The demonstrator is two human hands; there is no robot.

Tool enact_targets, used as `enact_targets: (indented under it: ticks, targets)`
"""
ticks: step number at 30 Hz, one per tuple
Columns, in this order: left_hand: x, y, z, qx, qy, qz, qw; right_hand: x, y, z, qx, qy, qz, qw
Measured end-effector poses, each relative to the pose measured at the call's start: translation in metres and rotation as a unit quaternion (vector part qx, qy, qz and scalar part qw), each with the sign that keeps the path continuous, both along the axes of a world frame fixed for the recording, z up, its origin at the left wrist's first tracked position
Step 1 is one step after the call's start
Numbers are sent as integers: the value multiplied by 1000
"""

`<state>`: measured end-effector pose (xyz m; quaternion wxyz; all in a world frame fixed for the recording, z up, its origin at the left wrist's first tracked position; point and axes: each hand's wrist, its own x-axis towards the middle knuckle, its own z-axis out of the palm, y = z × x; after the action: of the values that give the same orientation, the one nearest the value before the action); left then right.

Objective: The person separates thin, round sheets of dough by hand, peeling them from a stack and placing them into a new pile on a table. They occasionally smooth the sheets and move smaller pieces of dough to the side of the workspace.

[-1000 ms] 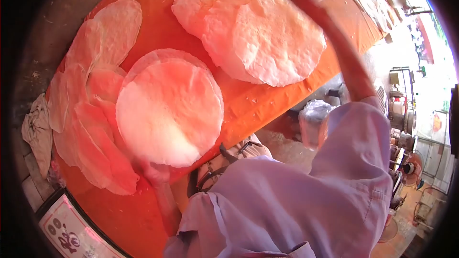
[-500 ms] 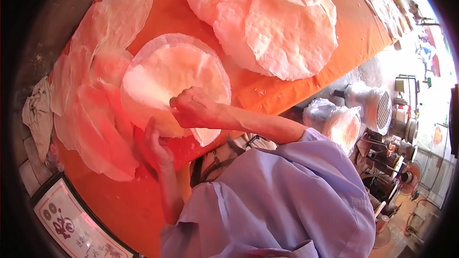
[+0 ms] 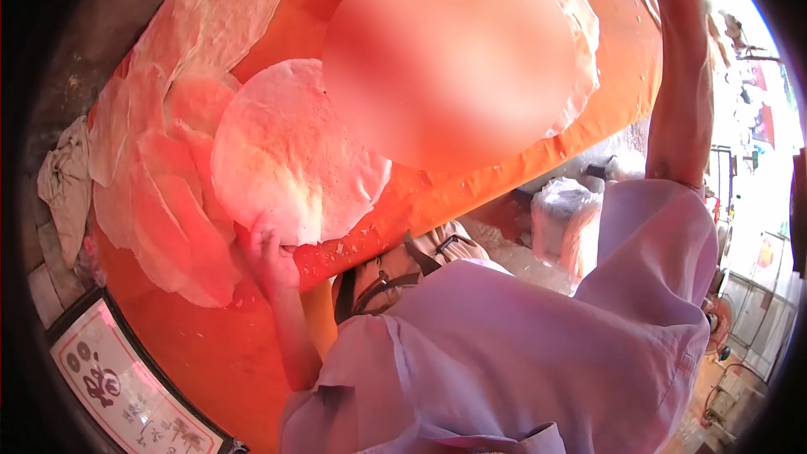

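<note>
A thin round flatbread sheet (image 3: 294, 151) lies on the orange-covered table (image 3: 210, 370) in front of me. My left hand (image 3: 273, 261) rests at its near edge, fingers partly spread and touching the rim. On the right, my right forearm (image 3: 683, 92) reaches up and out past the top edge, so that hand is not seen. To the left lie several overlapping thin sheets (image 3: 181, 210). Farther right, a pile of sheets (image 3: 580, 42) is mostly hidden by a large blurred oval patch.
A framed sign with writing (image 3: 126, 378) stands at the lower left, below a crumpled cloth (image 3: 65, 181). Past the table's right edge is a plastic-wrapped object (image 3: 565, 219). A bag with a strap (image 3: 403, 273) is against my front.
My right hand has left the sheet and swung up to the right, out of view. The upper sheet is gone from the pair before me. My left hand has barely moved.
</note>
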<state>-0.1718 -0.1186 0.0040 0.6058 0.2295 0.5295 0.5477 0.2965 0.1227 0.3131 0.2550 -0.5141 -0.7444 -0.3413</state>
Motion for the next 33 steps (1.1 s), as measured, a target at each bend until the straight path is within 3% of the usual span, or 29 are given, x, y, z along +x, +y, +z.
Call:
enact_targets:
  ticks: [3,4,5,6,7,9,11,12,13,14,16,18,20,26,29,33]
  targets:
    - [24,9,25,22,27,-17,999,-26,-27,-6,-237,-30,-156,958]
    - [30,12,33,33,38,-21,999,15,7,-76,-162,-119,-90,975]
    - [34,14,38,45,29,-35,998,16,-8,-131,-311,151,7,938]
    - [38,16,43,58,20,-48,997,12,-20,-180,-426,404,103,803]
    - [42,19,47,70,10,-62,996,5,-26,-206,-494,615,190,584]
    - [57,29,60,87,9,-73,993,-62,-82,-205,-584,303,166,734]
    - [71,34,62,109,-6,-88,990,-133,-123,-185,-675,253,187,667]
    - [76,37,61,125,-20,-97,987,-161,-145,-218,-592,248,245,727]
    - [80,40,60,141,-35,-106,984,-177,-153,-225,-594,237,268,721]
    - [85,43,60,146,-44,-116,981,-192,-151,-228,-617,236,225,716]
    - [91,51,62,157,-60,-136,976,-203,-134,-258,-578,267,149,756]
    - [92,57,62,152,-83,-120,977,-176,-93,-241,-563,335,161,738]
    - [84,57,58,143,-83,-115,980,-127,-44,-246,-529,336,132,768]
    - [65,42,37,49,35,-115,992,20,39,-105,-265,116,62,955]
    - [63,47,34,30,12,-131,991,8,24,-41,-115,35,31,992]
    - [89,78,39,39,-144,-183,972,-29,-7,-56,-60,3,73,996]
